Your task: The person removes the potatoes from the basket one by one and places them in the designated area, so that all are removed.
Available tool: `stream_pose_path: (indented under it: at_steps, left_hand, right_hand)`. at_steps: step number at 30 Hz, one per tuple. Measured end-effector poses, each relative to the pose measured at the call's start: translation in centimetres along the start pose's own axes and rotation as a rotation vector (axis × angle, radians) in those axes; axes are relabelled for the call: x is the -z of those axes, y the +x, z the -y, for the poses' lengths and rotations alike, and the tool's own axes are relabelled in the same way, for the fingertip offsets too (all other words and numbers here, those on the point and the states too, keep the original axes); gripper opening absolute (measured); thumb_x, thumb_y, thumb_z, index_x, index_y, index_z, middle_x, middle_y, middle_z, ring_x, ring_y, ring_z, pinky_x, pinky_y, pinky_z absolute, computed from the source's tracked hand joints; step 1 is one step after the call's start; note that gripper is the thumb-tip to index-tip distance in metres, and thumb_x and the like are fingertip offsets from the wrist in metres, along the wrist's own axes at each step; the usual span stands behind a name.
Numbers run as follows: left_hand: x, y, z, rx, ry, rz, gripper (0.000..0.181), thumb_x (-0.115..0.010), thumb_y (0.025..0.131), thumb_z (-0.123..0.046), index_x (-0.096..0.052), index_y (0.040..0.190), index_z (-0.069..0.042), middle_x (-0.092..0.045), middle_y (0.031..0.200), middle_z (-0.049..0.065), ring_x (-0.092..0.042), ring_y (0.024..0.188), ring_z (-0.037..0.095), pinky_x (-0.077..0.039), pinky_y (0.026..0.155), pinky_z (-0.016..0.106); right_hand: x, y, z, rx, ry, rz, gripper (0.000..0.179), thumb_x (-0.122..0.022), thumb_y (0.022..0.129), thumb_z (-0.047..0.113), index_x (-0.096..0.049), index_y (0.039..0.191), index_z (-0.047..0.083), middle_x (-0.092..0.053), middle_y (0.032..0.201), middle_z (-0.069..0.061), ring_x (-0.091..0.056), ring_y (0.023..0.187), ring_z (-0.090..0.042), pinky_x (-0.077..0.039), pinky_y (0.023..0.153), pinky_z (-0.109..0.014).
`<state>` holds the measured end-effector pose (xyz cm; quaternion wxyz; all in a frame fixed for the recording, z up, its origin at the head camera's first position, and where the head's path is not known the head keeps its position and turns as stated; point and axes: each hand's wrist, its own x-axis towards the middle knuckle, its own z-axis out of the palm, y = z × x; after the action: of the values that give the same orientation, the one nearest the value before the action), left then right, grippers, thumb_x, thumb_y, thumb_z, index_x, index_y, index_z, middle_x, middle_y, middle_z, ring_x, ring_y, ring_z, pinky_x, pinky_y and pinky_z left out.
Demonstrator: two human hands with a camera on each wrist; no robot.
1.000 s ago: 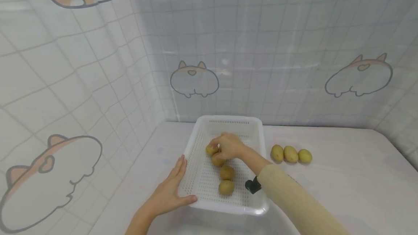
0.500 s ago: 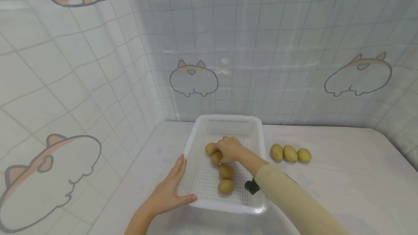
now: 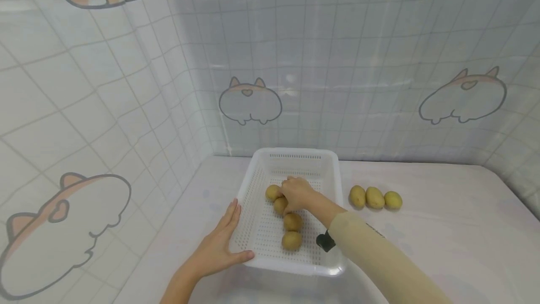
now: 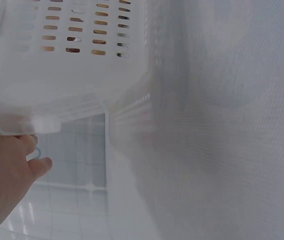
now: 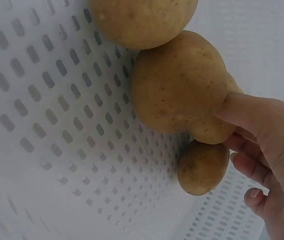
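A white perforated plastic basket (image 3: pixel 270 238) holds several potatoes in a bent row. My right hand (image 3: pixel 297 193) reaches into it and pinches one potato (image 3: pixel 280 206) between thumb and fingers, low over the basket floor. Farther back, a potato (image 3: pixel 273 193) lies against the fingers. Toward me sit two more, a potato (image 3: pixel 293 222) and the nearest potato (image 3: pixel 291 241). The right wrist view shows the pinched potato (image 5: pixel 209 131) partly hidden behind a larger one (image 5: pixel 179 82). My left hand (image 3: pixel 215 250) rests at the basket's near left corner, fingers straight along the side and thumb at the front rim.
To the right of the basket, a potato (image 3: pixel 357 196), a second potato (image 3: pixel 375 198) and a third potato (image 3: pixel 393 200) lie side by side on the white table (image 3: pixel 438 229). A tile-patterned sheet (image 3: pixel 350 83) with cartoon corgis hangs behind and at the sides.
My right hand has settled lower and slightly right, its grip closing round the second potato from the back. The left hand and basket have stayed put.
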<state>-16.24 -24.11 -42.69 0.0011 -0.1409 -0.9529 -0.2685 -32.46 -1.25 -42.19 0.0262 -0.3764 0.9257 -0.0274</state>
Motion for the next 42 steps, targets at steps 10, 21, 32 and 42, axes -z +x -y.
stream_pose_path:
  at_steps: [10, 21, 32, 42]
  left_hand:
    - [-0.03, 0.08, -0.02, -0.005, 0.007, -0.004, 0.116, -0.075, 0.074, -0.058, -0.011, 0.153, -0.002, 0.001, 0.161, 0.009, -0.010, 0.145, 0.031, -0.028, 0.108, 0.057]
    - [0.00, 0.06, -0.04, -0.005, 0.003, -0.006, 0.117, -0.073, 0.073, -0.061, -0.012, 0.153, -0.002, 0.001, 0.161, 0.009, -0.009, 0.145, 0.031, -0.028, 0.108, 0.057]
    - [-0.13, 0.13, -0.06, -0.008, 0.004, -0.014, 0.115, -0.075, 0.074, -0.057, -0.012, 0.153, -0.002, -0.001, 0.161, 0.010, -0.011, 0.144, 0.032, -0.028, 0.107, 0.058]
    - [-0.06, -0.09, 0.08, -0.024, 0.008, -0.013, 0.114, -0.073, 0.075, -0.058, -0.013, 0.153, -0.001, -0.001, 0.161, 0.011, -0.011, 0.144, 0.034, -0.029, 0.106, 0.060]
  right_hand:
    - [0.03, -0.13, -0.01, 0.027, -0.012, -0.019, 0.045, -0.087, 0.065, 0.041, -0.075, 0.103, 0.019, -0.057, 0.090, 0.010, -0.046, 0.080, -0.010, -0.042, 0.068, -0.022]
    - [0.28, -0.17, 0.24, 0.007, -0.013, 0.004, 0.051, -0.088, 0.064, 0.039, -0.073, 0.111, 0.023, -0.067, 0.093, 0.011, -0.049, 0.080, -0.009, -0.040, 0.071, -0.023]
    - [-0.07, -0.01, 0.18, 0.026, -0.009, -0.017, 0.038, -0.086, 0.063, 0.034, -0.075, 0.095, 0.017, -0.067, 0.080, 0.011, -0.058, 0.109, -0.024, -0.048, 0.091, -0.034]
    - [0.37, 0.01, 0.71, 0.148, 0.069, -0.194, 0.025, -0.080, 0.069, 0.040, -0.070, 0.085, 0.023, -0.053, 0.065, 0.015, -0.045, 0.065, -0.008, -0.041, 0.059, -0.021]
